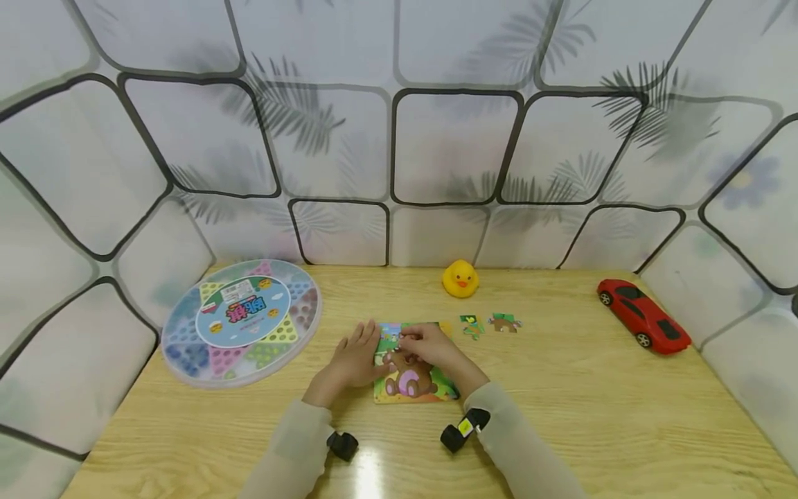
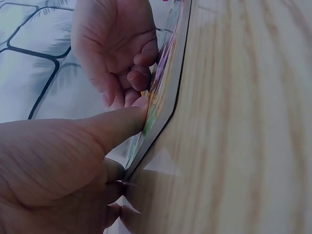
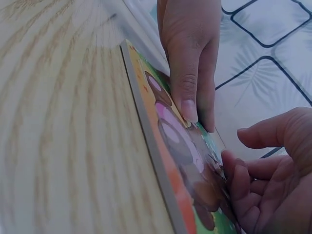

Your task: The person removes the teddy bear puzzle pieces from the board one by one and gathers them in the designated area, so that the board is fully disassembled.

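A bear jigsaw puzzle (image 1: 408, 384) in a thin board lies on the table. My left hand (image 1: 357, 357) rests along its left side, its thumb reaching over the bear picture; in the left wrist view the other fingers touch the table by the board's edge. Over the puzzle's upper right is my right hand (image 1: 433, 344), fingers loosely bent. In the right wrist view those fingers (image 3: 239, 187) touch the picture, and the thumb stands apart from them. No piece shows between them. Two loose puzzle pieces, one green and yellow (image 1: 472, 324), one brown (image 1: 505, 323), lie right of the board.
A round Chinese checkers set (image 1: 299, 333) lies at the left. Behind the puzzle, near the patterned back wall (image 1: 455, 152), sits a yellow rubber duck (image 1: 460, 280). At the far right stands a red toy car (image 1: 642, 317). All are on the wooden table (image 1: 592, 416).
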Available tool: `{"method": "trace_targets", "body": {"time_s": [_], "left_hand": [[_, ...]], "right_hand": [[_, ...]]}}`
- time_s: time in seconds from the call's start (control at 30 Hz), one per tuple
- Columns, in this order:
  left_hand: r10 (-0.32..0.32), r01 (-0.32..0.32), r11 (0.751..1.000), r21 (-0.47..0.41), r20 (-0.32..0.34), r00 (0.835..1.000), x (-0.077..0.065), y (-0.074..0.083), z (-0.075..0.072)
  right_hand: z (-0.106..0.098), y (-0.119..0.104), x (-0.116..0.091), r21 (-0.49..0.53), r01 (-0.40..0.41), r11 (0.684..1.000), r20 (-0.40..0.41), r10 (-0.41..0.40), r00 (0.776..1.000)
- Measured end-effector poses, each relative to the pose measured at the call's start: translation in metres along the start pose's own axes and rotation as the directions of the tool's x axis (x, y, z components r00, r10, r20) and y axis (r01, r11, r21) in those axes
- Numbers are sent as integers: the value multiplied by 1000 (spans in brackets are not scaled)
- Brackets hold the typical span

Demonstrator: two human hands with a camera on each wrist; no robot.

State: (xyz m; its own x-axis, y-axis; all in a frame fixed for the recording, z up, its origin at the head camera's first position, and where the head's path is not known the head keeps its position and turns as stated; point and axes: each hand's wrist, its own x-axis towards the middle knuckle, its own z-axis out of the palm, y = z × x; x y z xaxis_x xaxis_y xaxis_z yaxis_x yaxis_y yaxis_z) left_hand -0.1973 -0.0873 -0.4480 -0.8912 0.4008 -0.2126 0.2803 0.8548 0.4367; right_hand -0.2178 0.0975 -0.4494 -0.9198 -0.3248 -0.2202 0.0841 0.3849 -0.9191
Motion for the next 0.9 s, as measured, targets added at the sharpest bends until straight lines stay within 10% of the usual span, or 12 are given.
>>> {"method": "trace_targets", "body": {"time_s": [0.7,0.9], "left_hand": [[23,-23,1000,10,-13,1000,-2,0,2],[20,-20,1000,8,-17,1000,-2,-1,1]], "right_hand": [[6,7,2,135,11,991,-138,8,990],[10,8,6,14,16,1000,-193,-13,981]]}}
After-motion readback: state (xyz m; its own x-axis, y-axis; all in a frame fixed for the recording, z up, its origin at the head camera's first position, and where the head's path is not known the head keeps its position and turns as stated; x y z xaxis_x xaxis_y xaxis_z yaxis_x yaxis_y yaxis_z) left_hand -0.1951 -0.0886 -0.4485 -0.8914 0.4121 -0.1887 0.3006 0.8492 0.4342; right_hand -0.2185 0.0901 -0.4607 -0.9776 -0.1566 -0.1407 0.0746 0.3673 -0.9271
